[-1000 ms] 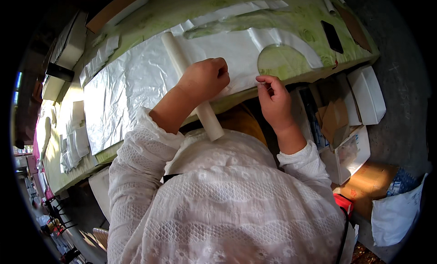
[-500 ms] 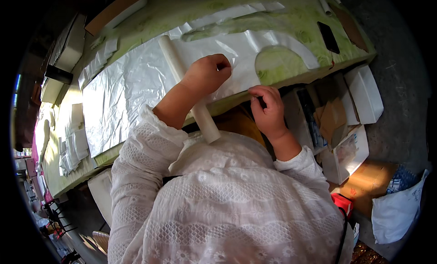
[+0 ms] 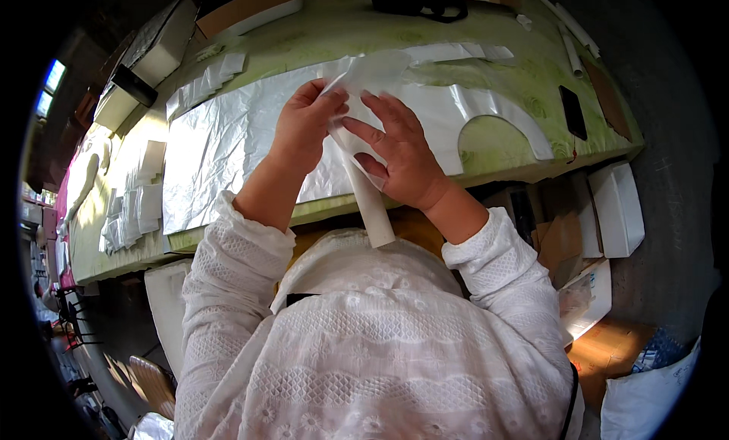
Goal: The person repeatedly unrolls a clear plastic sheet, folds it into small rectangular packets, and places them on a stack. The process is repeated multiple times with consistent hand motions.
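My left hand (image 3: 304, 129) pinches a thin, clear plastic sheet (image 3: 349, 144) between thumb and fingers, above the table. Beside it, my right hand (image 3: 406, 148) has its fingers stretched and apart. Part of the sheet lies against its fingers and thumb. Below both hands a pale cardboard-like tube (image 3: 370, 208) slants from the table over its near edge toward my lap; the sheet and hands cover its upper part. Under the hands, a large whitish plastic bag (image 3: 220, 151) is spread flat, with a curved handle (image 3: 516, 121) at its right end.
A green patterned cloth covers the table (image 3: 516, 83). Small clear packets (image 3: 140, 212) lie in stacks at the left. A phone (image 3: 572, 112) and thin white rolls (image 3: 569, 49) lie at the right. Boxes (image 3: 613, 208) stand below the right edge. A black strapped bag (image 3: 410, 0) is at the back.
My left hand has moved left off the tube and now pinches a clear sheet. My right hand has come left and up to the sheet, its curled fingers spreading. The view has shifted slightly.
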A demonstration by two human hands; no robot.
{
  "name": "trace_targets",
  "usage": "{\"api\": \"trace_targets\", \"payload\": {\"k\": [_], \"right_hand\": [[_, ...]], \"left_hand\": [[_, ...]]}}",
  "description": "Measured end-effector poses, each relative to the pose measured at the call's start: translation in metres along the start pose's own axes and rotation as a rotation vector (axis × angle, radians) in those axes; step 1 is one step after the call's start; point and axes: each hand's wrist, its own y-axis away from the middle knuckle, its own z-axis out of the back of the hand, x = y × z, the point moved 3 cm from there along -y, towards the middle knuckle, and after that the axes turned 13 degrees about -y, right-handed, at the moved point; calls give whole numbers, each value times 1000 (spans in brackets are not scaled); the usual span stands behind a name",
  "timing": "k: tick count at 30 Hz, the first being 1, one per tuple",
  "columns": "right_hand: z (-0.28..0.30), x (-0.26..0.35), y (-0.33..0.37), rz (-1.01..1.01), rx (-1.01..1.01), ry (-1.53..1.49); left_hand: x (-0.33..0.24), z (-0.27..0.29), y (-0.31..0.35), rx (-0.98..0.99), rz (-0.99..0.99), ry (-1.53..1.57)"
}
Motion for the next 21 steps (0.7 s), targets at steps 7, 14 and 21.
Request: {"api": "trace_targets", "payload": {"k": [7,14,21], "right_hand": [[-14,-2,50,-215,17,-238],[-37,40,67,-108,206,-346],[-47,54,69,-133,201,-313]], "left_hand": [[20,170,5,-444,134,-764],[18,123,34,-396,-673,-1373],[56,71,35,8,-464,-1390]]}}
